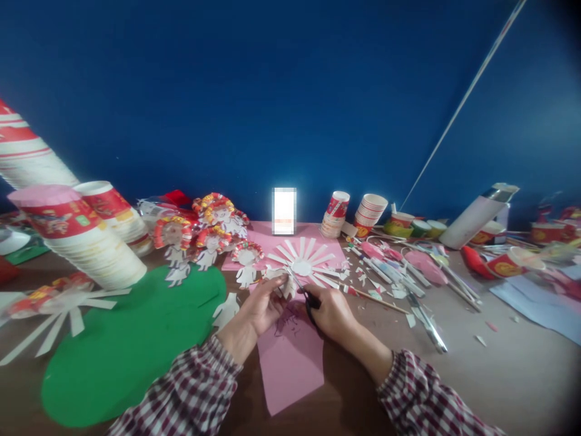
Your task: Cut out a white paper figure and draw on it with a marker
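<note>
My left hand (pixel 263 306) pinches a small white paper cutout (pixel 285 286) just above a pink paper sheet (pixel 290 363). My right hand (pixel 331 312) grips black-handled scissors (pixel 305 293), whose blades point up and left into the cutout. Both hands sit close together over the pink sheet, which has dark pen marks near them. Just beyond the hands lies a paper cup cut flat into a white sunburst (pixel 303 263) on another pink sheet. Checked sleeves cover both forearms.
A green paper oval (pixel 131 345) lies left. Stacks of red-and-white paper cups (pixel 86 236) lean at far left; finished cup dolls (pixel 213 233) stand behind. More cups (pixel 370 213), a white cylinder (pixel 476 215), pens, sticks and paper scraps (pixel 399 284) fill the right. A blue wall stands behind the table.
</note>
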Available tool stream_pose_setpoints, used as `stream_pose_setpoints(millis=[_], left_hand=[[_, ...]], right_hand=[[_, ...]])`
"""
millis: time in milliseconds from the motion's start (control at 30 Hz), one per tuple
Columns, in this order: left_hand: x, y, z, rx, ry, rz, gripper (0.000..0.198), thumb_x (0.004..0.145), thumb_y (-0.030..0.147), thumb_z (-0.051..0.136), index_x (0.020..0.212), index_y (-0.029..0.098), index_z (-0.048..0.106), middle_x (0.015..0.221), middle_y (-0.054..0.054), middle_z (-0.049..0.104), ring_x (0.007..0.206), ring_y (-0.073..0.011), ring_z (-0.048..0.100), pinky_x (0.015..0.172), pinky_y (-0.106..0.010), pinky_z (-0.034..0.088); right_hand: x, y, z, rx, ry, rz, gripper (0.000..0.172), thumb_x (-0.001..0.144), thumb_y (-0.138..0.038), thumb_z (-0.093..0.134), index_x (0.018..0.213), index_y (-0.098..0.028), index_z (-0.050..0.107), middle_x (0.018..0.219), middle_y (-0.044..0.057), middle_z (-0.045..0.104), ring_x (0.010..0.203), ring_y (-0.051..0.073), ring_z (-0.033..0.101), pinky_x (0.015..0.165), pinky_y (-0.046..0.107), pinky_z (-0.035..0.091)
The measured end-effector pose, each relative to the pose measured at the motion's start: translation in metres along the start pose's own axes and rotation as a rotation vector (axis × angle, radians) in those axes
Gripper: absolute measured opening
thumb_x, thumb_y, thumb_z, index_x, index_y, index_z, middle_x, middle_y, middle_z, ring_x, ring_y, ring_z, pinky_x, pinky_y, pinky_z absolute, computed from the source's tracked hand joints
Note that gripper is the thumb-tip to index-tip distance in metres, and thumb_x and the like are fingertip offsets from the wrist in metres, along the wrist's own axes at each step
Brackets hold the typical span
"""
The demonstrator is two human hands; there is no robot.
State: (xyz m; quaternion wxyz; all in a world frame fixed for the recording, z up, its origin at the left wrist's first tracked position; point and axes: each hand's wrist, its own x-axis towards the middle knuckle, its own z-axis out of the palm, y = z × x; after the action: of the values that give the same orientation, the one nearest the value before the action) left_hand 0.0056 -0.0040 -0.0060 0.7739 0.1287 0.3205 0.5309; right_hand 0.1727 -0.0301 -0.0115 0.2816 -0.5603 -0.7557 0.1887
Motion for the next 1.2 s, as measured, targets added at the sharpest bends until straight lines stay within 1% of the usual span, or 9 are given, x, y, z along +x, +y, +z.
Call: stream_pose_setpoints(millis=[133, 233, 400, 533, 733, 900, 1067, 1200], left_hand=[[-0.0004, -0.0001, 0.0002, 0.004, -0.005, -0.001, 0.013, 0.070, 0.002, 0.067, 0.070, 0.014, 0.063, 0.065, 0.000, 0.066, 0.055, -0.0096, 0.062, 0.055, -0.019, 0.052], [-0.0006, -0.0004, 0.0003, 0.001, -0.011, -0.006, 0.012, 0.071, 0.002, 0.066, 0.070, 0.013, 0.063, 0.064, 0.000, 0.066, 0.055, -0.0097, 0.062, 0.056, -0.019, 0.053], [-0.0010, -0.0007, 0.0008, 0.002, -0.027, -0.025, 0.010, 0.072, 0.003, 0.067, 0.073, 0.013, 0.065, 0.065, 0.000, 0.067, 0.055, -0.0104, 0.063, 0.057, -0.020, 0.053], [-0.0027, -0.0002, 0.0033, -0.018, -0.033, -0.031, 0.011, 0.075, 0.002, 0.064, 0.073, 0.012, 0.065, 0.065, -0.001, 0.067, 0.054, -0.0107, 0.063, 0.055, -0.021, 0.054], [-0.0047, -0.0012, 0.0050, -0.005, -0.002, -0.081, 0.011, 0.080, 0.004, 0.063, 0.073, 0.013, 0.065, 0.067, -0.001, 0.069, 0.057, -0.0112, 0.064, 0.058, -0.022, 0.056], [-0.0037, -0.0026, 0.0029, 0.015, -0.009, -0.096, 0.009, 0.081, 0.008, 0.064, 0.073, 0.012, 0.065, 0.068, -0.002, 0.069, 0.058, -0.0114, 0.065, 0.057, -0.023, 0.057], [-0.0045, -0.0023, 0.0049, 0.011, 0.042, -0.109, 0.010, 0.082, 0.008, 0.063, 0.073, 0.012, 0.065, 0.067, -0.001, 0.068, 0.055, -0.0102, 0.064, 0.056, -0.021, 0.057], [-0.0050, -0.0023, 0.0056, 0.021, 0.038, -0.121, 0.013, 0.084, 0.008, 0.061, 0.072, 0.011, 0.064, 0.064, -0.002, 0.067, 0.053, -0.0106, 0.063, 0.054, -0.022, 0.056]], right_hand=[[-0.0001, 0.0011, 0.0010, -0.007, 0.010, -0.004, 0.024, 0.081, -0.031, 0.060, 0.099, -0.022, 0.072, 0.074, 0.003, 0.072, 0.064, 0.017, 0.063, 0.060, 0.022, 0.041], [-0.0003, 0.0014, 0.0013, -0.004, 0.018, -0.006, 0.024, 0.080, -0.029, 0.060, 0.099, -0.022, 0.072, 0.076, 0.003, 0.073, 0.065, 0.017, 0.063, 0.061, 0.022, 0.042], [-0.0007, -0.0004, -0.0002, 0.013, 0.016, -0.006, 0.023, 0.080, -0.031, 0.060, 0.099, -0.023, 0.072, 0.078, 0.003, 0.073, 0.067, 0.017, 0.064, 0.062, 0.022, 0.043], [-0.0009, -0.0023, -0.0015, 0.024, 0.002, 0.001, 0.024, 0.081, -0.035, 0.062, 0.099, -0.023, 0.071, 0.076, 0.002, 0.073, 0.066, 0.017, 0.063, 0.062, 0.022, 0.043], [-0.0005, -0.0021, -0.0018, 0.035, -0.002, 0.001, 0.025, 0.080, -0.036, 0.062, 0.100, -0.022, 0.071, 0.075, 0.002, 0.072, 0.067, 0.018, 0.063, 0.062, 0.023, 0.043], [0.0001, -0.0013, -0.0005, 0.076, 0.005, -0.022, 0.022, 0.080, -0.032, 0.061, 0.097, -0.021, 0.070, 0.072, 0.002, 0.070, 0.063, 0.016, 0.058, 0.060, 0.022, 0.042], [0.0002, 0.0000, 0.0007, 0.076, 0.037, -0.027, 0.016, 0.079, -0.030, 0.060, 0.086, -0.019, 0.069, 0.063, 0.000, 0.063, 0.056, 0.014, 0.050, 0.056, 0.022, 0.038], [0.0003, 0.0007, 0.0007, 0.095, 0.031, -0.034, 0.015, 0.079, -0.031, 0.061, 0.084, -0.018, 0.068, 0.062, -0.001, 0.061, 0.056, 0.013, 0.047, 0.056, 0.022, 0.037]])
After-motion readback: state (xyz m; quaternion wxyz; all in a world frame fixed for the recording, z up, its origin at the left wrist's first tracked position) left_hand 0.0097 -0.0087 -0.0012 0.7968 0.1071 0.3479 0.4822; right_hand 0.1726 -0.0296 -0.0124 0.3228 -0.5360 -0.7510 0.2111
